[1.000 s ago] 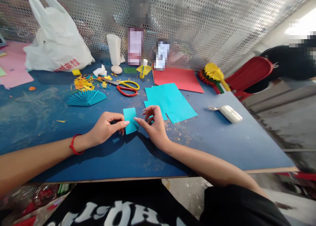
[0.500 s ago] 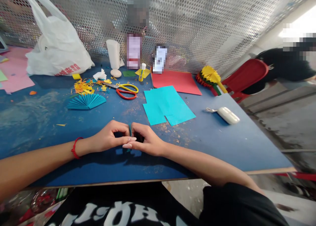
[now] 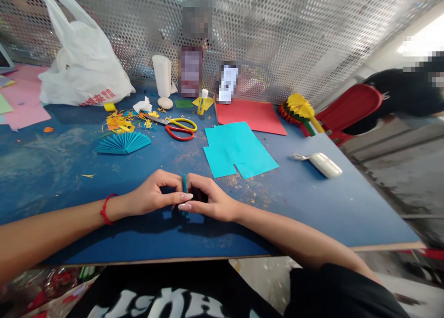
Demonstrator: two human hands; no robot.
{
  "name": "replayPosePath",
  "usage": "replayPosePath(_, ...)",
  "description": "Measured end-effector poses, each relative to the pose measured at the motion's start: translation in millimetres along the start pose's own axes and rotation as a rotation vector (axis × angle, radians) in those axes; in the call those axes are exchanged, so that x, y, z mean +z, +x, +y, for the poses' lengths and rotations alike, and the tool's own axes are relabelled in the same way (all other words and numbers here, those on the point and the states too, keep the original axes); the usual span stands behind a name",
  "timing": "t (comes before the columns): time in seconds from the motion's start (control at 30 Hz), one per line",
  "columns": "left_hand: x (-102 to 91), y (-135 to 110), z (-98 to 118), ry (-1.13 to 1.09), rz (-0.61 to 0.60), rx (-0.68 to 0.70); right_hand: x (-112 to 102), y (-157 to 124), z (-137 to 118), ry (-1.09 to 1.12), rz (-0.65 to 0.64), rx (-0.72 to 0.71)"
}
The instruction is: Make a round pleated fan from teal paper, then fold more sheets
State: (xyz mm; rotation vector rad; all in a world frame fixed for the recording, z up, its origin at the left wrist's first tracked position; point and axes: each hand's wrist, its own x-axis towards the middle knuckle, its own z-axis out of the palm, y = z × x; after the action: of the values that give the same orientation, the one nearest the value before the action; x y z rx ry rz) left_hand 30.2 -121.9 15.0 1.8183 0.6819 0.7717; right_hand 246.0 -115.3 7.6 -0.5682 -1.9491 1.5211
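Both my hands meet at the near middle of the blue table (image 3: 312, 202). My left hand (image 3: 156, 195), with a red cord at the wrist, and my right hand (image 3: 208, 200) pinch a small folded piece of teal paper (image 3: 185, 183) that stands on edge between the fingertips. Only its thin upper edge shows; the rest is hidden by my fingers. Just beyond my right hand lies a larger cut teal sheet (image 3: 239, 149) flat on the table.
A teal pleated paper fan (image 3: 123, 142), yellow paper scraps (image 3: 118, 121), scissors (image 3: 180, 128), a glue stick (image 3: 201, 102), a red sheet (image 3: 251, 114), a yellow paper flower (image 3: 300, 107) and a white object (image 3: 324, 164) lie around. A white plastic bag (image 3: 83, 72) sits back left. A red chair (image 3: 350, 107) stands right.
A second ago the small teal piece lay flat under my fingers. It has since been folded up and now stands pinched between both hands, held still over the last half second.
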Motion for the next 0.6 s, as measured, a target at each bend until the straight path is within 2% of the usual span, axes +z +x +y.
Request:
replayPosePath(0.2, 2.0, -1, 5, -0.097, 0.014, -0.054, 0, -2, 3, 0.022, -0.052, -0.002)
replayPosePath(0.47, 3.9, 0, 2, -0.180, -0.003, -0.090, 4, -1, 11, -0.018, -0.018, -0.048)
replayPosePath(0.6, 5.1, 1, 2, -0.185, -0.008, -0.101, 5, 0, 11, -0.035, 0.007, -0.024)
